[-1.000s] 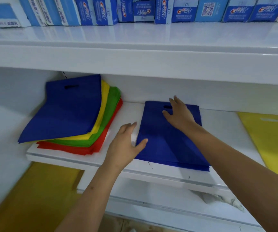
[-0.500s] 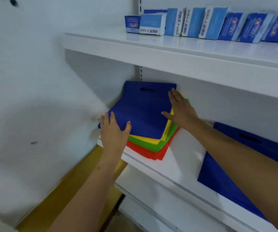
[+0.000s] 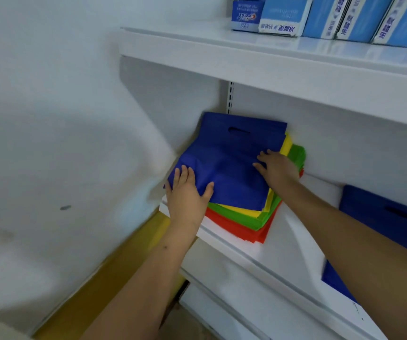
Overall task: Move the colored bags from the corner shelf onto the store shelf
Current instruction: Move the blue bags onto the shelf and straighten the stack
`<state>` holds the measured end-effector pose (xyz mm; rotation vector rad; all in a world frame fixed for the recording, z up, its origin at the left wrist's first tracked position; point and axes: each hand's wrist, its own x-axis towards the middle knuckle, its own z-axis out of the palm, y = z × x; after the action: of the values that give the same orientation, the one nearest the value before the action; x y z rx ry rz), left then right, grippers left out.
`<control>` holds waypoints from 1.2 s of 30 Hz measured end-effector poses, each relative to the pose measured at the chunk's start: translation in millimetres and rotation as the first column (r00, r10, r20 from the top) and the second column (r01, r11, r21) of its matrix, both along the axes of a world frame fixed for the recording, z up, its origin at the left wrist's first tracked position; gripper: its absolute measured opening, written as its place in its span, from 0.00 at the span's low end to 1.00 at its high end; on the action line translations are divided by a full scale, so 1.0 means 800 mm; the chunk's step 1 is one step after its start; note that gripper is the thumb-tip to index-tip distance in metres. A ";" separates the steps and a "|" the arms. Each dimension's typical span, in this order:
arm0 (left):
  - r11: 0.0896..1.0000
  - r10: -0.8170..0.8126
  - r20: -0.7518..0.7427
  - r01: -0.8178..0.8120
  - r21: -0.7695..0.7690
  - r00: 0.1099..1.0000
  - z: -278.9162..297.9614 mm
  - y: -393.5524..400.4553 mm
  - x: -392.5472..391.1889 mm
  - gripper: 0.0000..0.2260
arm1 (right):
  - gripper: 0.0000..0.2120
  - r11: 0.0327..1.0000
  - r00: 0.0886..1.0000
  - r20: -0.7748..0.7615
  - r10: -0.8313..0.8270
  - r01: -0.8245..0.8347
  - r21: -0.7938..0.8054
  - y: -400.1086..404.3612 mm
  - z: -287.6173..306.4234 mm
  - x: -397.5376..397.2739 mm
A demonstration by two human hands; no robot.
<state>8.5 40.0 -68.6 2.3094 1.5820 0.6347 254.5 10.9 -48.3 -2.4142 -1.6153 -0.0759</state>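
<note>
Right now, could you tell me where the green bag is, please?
In the head view, the green bag lies in the corner stack, under the yellow bag and above the red bag.

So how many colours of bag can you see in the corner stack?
4: blue bag on top under both hands, then yellow, green, and red at the bottom. Each colour may hold several bags.

L hand flat, fingers straight, thumb out, R hand flat, both forearms extended fwd
</note>
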 end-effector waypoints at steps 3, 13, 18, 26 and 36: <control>0.998 -0.042 -0.012 0.042 0.052 0.999 0.001 -0.004 0.004 0.27 | 0.16 0.998 0.995 0.096 -0.040 0.035 0.050 -0.007 0.008 -0.015; 0.985 -0.127 0.351 0.076 0.154 0.928 0.032 -0.062 0.026 0.10 | 0.14 0.956 0.991 -0.031 -0.133 0.137 0.258 -0.082 0.040 -0.012; 0.952 -0.271 0.445 0.170 0.254 0.854 0.048 -0.122 0.076 0.03 | 0.13 0.893 0.959 -0.137 -0.250 0.283 0.351 -0.169 0.043 0.027; 0.840 -0.537 0.301 0.471 0.268 0.788 0.020 -0.236 0.158 0.07 | 0.10 0.813 0.861 -0.305 -0.406 0.493 0.310 -0.335 0.006 0.113; 0.685 -0.721 -0.172 0.651 -0.328 0.672 -0.013 -0.306 0.194 0.46 | 0.31 0.776 0.721 -0.287 -0.631 0.599 -0.199 -0.430 -0.063 0.170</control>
<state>163.9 -204.6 -79.3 2.6100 0.6613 -0.0936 390.7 -332.8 -98.4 -2.7402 -0.6263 0.2964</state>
